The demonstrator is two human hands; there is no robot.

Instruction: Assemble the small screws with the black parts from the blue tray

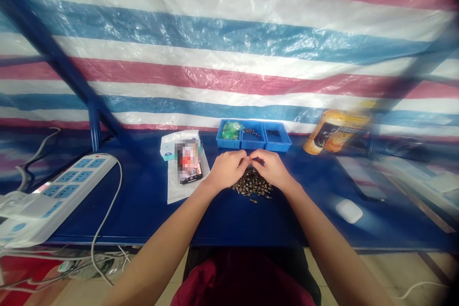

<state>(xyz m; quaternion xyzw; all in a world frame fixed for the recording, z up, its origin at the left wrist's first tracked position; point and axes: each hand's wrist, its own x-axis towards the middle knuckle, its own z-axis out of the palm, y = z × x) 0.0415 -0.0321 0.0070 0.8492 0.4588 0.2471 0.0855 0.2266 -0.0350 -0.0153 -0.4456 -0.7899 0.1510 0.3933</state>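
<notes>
1. L hand (229, 167), over L edge of metal parts pile (253, 185): fingertips drawn in narrow, close to R hand's (268, 167); hold, if any, can't be told. Step (judged): sm. parts handled by fingertip; steady two-hand pinch called for next.
2. L bin (228, 144), behind pile: green plastic (231, 130) held.
3. Mid bin (253, 145), behind pile: few sm. metal pcs (253, 132) held.
4. Pile: heaped on blue tabletop (233, 222), partly hidden by hands.
5. R hand, over pile's R edge: fingers bent in, hold can't be told.
6. R bin (278, 147), behind pile, to R: dark contents, can't be ID'd.
</notes>
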